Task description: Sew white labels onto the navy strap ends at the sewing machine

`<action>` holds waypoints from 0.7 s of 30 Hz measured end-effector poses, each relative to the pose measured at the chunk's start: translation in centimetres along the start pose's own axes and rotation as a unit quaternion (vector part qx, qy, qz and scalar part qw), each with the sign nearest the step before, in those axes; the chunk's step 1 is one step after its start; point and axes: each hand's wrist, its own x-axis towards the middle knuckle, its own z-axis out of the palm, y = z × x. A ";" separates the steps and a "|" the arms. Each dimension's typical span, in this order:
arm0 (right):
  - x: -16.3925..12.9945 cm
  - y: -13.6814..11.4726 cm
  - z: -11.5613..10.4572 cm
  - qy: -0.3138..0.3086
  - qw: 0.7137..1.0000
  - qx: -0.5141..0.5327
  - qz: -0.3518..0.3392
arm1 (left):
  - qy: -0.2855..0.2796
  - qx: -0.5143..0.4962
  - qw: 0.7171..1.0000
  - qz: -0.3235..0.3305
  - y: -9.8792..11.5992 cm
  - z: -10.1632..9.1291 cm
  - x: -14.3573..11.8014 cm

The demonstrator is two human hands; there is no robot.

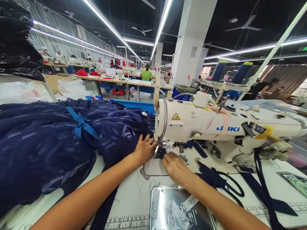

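Fingers (149, 140) of the left hand (144, 150) lie spread and flat on the dark blue fabric (48, 143), pressing it down just left of the needle area; they grasp nothing, only pin the cloth. The right hand (176, 166) rests palm down in front of the needle, its fingers loosely curled on the cloth edge where it passes under the presser foot; whether they pinch the fabric or merely press it I cannot tell. Doing this step well seems to call for light, even pressure from both hands, with fingertips kept clear of the needle and the seam edge held straight as it feeds.

Around the hands, the white sewing machine (216, 127) stands across the middle of the worktop (134, 195), and the bulk of the fabric, tied with a blue ribbon (82, 126), is heaped toward the left edge. Near the front edge sits a metal tray (158, 204) of labels (178, 212), with black scissors (231, 187) and dark straps (262, 188) to its right.
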 end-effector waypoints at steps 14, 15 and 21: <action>-0.2 2.7 -0.5 -0.066 0.997 0.006 0.043 | 0.002 0.010 1.000 -0.018 0.0 0.0 -0.2; -0.3 3.1 -0.4 -0.066 0.997 0.006 0.047 | -0.007 0.009 1.000 -0.023 0.1 0.0 -0.3; -0.7 3.3 0.6 -0.034 0.999 -0.005 0.035 | -0.094 -0.005 0.996 -0.009 2.7 -1.6 -3.0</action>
